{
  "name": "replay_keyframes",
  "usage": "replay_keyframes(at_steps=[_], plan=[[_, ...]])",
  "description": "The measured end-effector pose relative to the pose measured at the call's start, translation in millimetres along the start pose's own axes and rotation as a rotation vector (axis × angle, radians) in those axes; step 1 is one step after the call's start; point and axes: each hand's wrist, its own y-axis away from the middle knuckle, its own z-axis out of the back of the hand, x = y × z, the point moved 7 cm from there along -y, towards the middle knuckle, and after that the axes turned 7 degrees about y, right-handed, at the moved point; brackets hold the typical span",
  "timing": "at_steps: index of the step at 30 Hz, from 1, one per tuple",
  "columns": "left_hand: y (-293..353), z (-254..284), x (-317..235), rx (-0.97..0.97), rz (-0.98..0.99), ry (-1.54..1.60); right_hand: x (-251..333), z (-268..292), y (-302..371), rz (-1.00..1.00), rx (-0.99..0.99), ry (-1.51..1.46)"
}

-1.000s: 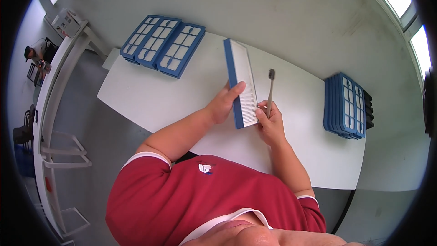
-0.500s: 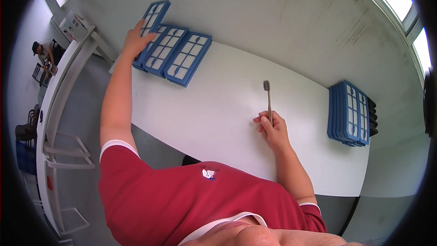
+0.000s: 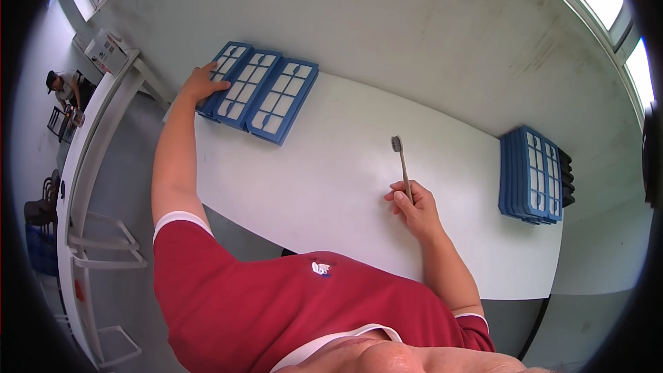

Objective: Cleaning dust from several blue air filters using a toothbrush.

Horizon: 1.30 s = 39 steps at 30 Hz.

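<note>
left hand [image 3: 200,83] lying flat on the outermost blue filter frame [image 3: 224,77], seating it in its row | right hand [image 3: 413,206] closed round the brush [image 3: 402,166], which we are keeping ready on the worktop [image 3: 324,186]

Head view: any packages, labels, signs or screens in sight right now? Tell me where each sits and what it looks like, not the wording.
Cardboard box: far left, on the end of the long white side table; squarish, pale with dark printing on its sides.
Shirt emblem: small white mark on the chest of the person's red shirt.
No signs or screens show.
</note>
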Motion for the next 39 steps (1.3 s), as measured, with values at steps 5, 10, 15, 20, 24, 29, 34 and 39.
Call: replay_keyframes(at_steps=[5,10,15,20,24,29,34,39], plan=[[-4,0,1,-0.013,0.038,0.069,-1,1,-1,0.003,-0.001,0.003],[-1,-2,0,-0.027,0.025,0.008,1,-1,-1,0.011,0.012,0.007],[-4,-4,-5,0.013,0.045,0.029,0,0,-1,0.010,0.006,0.037],[-11,-2,14,-0.089,-0.050,0.128,-2,0,-2,0.018,0.013,0.016],[-3,18,59,-0.474,0.039,0.511,0,-2,1,0.023,0.011,0.030],[3,5,108,-0.942,-0.035,1.031,2,3,6,0.000,-0.025,0.101],[101,32,-28,-0.953,-0.432,0.868,33,-2,5,0.152,-0.117,0.146],[146,-14,-160,-0.563,-0.693,1.130,92,60,30,0.615,-0.535,0.639]])
